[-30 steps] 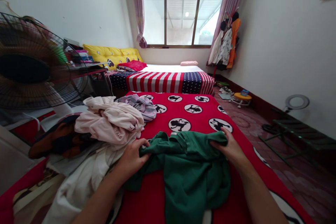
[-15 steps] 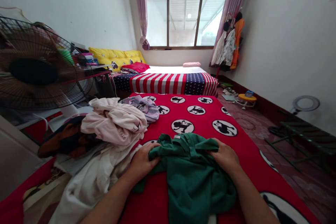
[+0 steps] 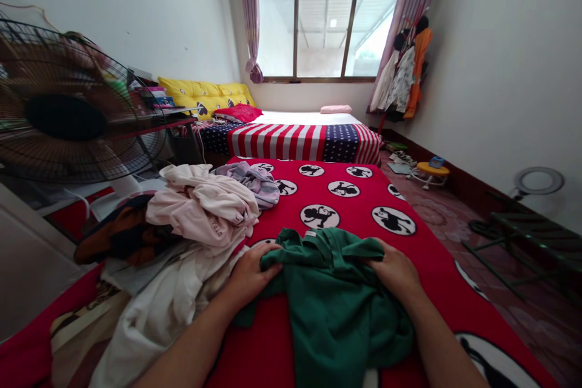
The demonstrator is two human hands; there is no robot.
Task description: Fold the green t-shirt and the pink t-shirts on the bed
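A green shirt with a small pale label at its collar lies crumpled over the red blanket. My left hand pinches the shirt's upper left part between thumb and fingers. On the opposite side, my right hand grips the upper right part, its fingertips partly hidden by the cloth. Between the hands the fabric bunches up, and its lower part drapes toward me past the bottom edge of the view. Left of my left hand is a heap of clothes, with a pale pink garment on top.
A grey-purple garment and a white garment belong to the heap. A large fan stands at the left. Beyond the blanket is a bed with a flag-patterned cover. A green folding bench stands at the right.
The view has shifted slightly, so the room appears a little further right. Both hands keep their hold on the green shirt, which has hardly changed shape.
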